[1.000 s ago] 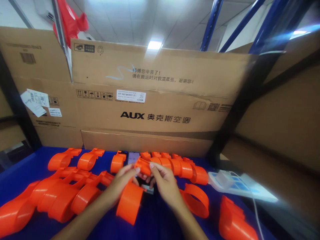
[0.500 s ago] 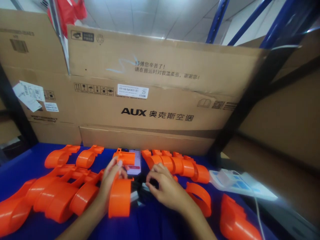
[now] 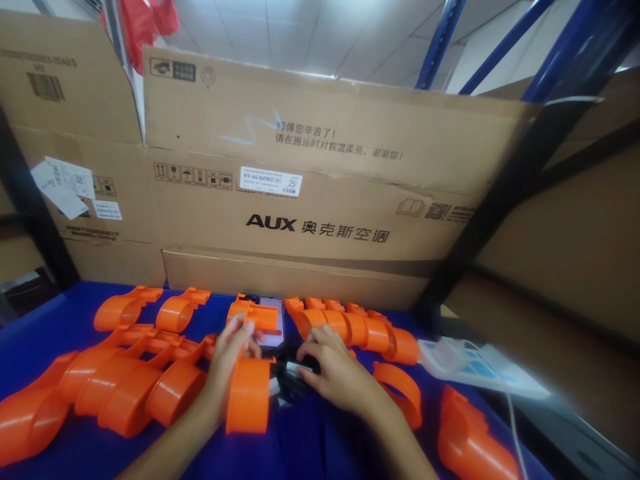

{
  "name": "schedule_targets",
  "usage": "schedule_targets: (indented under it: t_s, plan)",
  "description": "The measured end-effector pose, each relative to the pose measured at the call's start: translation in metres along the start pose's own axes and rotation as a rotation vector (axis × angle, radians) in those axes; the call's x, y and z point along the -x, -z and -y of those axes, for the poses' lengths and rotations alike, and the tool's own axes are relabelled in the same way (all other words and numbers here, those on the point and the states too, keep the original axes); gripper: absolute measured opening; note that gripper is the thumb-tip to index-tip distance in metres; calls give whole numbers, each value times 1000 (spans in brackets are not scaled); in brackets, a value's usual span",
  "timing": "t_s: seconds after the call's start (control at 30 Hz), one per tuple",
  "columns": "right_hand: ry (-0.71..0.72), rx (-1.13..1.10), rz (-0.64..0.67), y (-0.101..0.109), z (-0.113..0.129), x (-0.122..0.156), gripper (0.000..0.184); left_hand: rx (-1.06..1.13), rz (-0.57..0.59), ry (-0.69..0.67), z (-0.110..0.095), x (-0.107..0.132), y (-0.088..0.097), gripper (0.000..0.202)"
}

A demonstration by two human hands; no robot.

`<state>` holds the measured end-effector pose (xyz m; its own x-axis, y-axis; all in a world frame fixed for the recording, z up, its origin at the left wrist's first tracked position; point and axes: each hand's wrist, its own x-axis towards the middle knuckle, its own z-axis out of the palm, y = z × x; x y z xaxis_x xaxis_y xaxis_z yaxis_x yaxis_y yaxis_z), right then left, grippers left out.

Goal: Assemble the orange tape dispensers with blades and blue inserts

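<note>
My left hand point(image 3: 234, 357) is closed around the stem of an orange plastic ring holder. The holder's flat crossbar point(image 3: 264, 319) shows above my fingers, and its wide ring point(image 3: 249, 399) hangs below them. To the right, my right hand point(image 3: 333, 367) is curled over a dark bunch of black pieces point(image 3: 289, 385). Its thumb and forefinger close on a black piece with a white label point(image 3: 299, 368); their exact grip is partly hidden. The bunch lies between both hands, close beside the ring.
Several orange holders point(image 3: 131, 397) lie in rows at left, and more point(image 3: 356, 330) stand at the back right. Single ones point(image 3: 404, 393) lie nearer. A phone point(image 3: 271, 333) is behind my hands. Cardboard point(image 3: 320, 200) walls the back. A white power strip point(image 3: 475, 367) with a cable sits at right.
The view has shifted slightly. My left hand and the orange holder have moved a little to the right. My right hand stays over the black pieces, its fingertips slightly farther apart.
</note>
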<state>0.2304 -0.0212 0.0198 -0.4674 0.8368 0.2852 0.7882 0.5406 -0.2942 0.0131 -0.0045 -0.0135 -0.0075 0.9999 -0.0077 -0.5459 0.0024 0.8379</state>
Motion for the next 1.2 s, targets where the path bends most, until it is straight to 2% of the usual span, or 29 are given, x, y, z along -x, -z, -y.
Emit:
schedule_targets:
  t_s: [0.2,0.33,0.5,0.67,0.73,0.87,1.03,1.2]
  plan:
    - [-13,10,41,-7,-1,-2,4,-47,28,-10,4,0,3,43]
    - [-3,-69,28,-1,2,-3,4,-75,29,-31,3,1,3,41]
    - [-31,-409,-47,8,10,-3,9,-100,57,-41,1,3,1,40]
    - [-165,-905,-353,0,16,-8,19,-61,80,-16,3,7,-1,38]
    - [-209,-1109,-437,-5,18,-11,21,-47,82,-7,3,10,-3,36]
    - [-272,-1428,-478,-9,23,-14,17,-58,106,-16,3,14,-6,34]
    - [-302,-1561,-510,-6,24,-11,26,-79,114,-24,9,11,-2,32]
    - [-293,-1518,-475,-4,26,-8,39,-90,130,-24,13,9,0,31]
